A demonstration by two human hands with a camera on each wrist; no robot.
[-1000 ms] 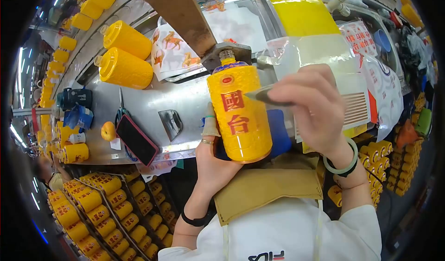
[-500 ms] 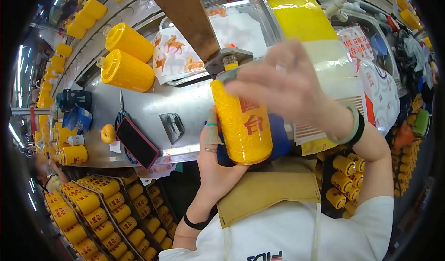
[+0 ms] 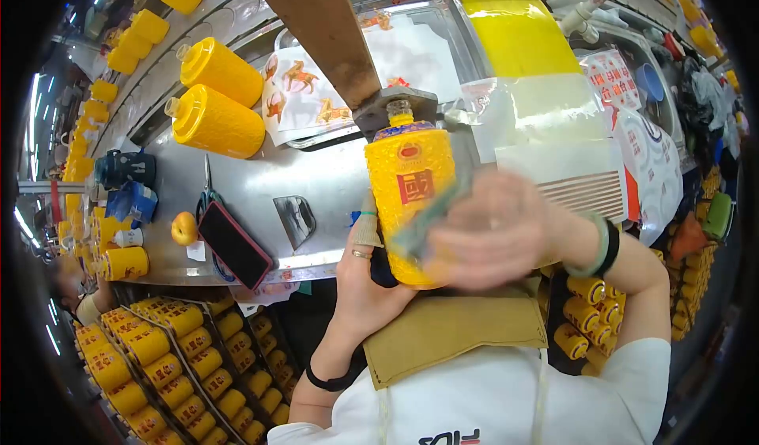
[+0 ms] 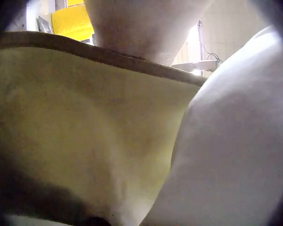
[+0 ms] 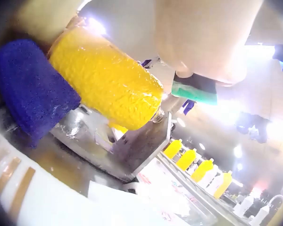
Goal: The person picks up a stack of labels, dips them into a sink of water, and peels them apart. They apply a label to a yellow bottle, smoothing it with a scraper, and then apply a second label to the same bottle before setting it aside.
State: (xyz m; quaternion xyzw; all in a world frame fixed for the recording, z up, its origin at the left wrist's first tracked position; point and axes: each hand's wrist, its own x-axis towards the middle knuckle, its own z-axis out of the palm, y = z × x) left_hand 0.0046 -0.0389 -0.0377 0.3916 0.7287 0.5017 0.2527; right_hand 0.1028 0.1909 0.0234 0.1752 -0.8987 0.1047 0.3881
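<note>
A yellow bottle (image 3: 411,160) with red characters leans from the person's lap toward a metal bracket (image 3: 395,101) at its neck. My left hand (image 3: 368,287) grips it by the lower left side, some fingers hidden behind it; a pale finger cot and a ring show on one finger. My right hand (image 3: 498,227), blurred by motion, pinches a flat squeegee (image 3: 431,219) over the lower front of the bottle. In the right wrist view the squeegee (image 5: 195,89) looks dark with a green edge. The left wrist view shows mostly apron (image 4: 85,103) and sleeve.
Two plain yellow bottles (image 3: 217,121) stand at the left. A phone (image 3: 235,243), scissors, a fruit (image 3: 184,228) and a metal scraper (image 3: 296,222) lie on the steel bench. Decal sheets fill a tray (image 3: 466,34) behind. A blue pad (image 5: 33,89) sits beside the bottle.
My right hand with the squeegee went up over the bottle's upper part, then down to its lower front. The bottle turned a little and back. My left hand kept its hold.
</note>
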